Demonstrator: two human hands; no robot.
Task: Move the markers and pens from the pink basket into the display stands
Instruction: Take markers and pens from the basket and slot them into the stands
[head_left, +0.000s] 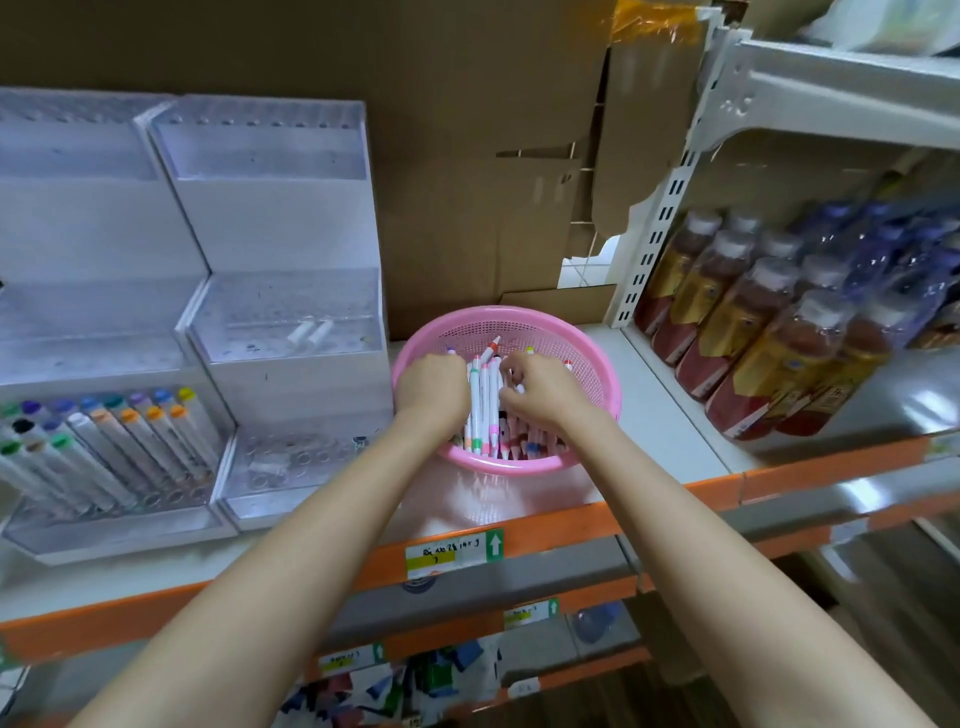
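A round pink basket (587, 358) stands on the white shelf and holds several white markers (483, 405) with coloured caps. Both my hands are down inside it. My left hand (434, 387) is curled round a bunch of markers at the basket's left side. My right hand (540, 387) pinches among the markers in the middle with bent fingers. Left of the basket stand two clear stepped display stands: the left stand (78, 322) has several markers (119, 447) in its lowest tier, and the right stand (291, 312) holds two white pieces (310, 332) on its middle tier.
Brown cardboard (467, 156) backs the shelf. To the right, past a white slotted upright (654, 228), stand rows of drink bottles (769, 338). The shelf's orange front edge (571, 525) carries a price label (454, 553). Lower shelves hold packets.
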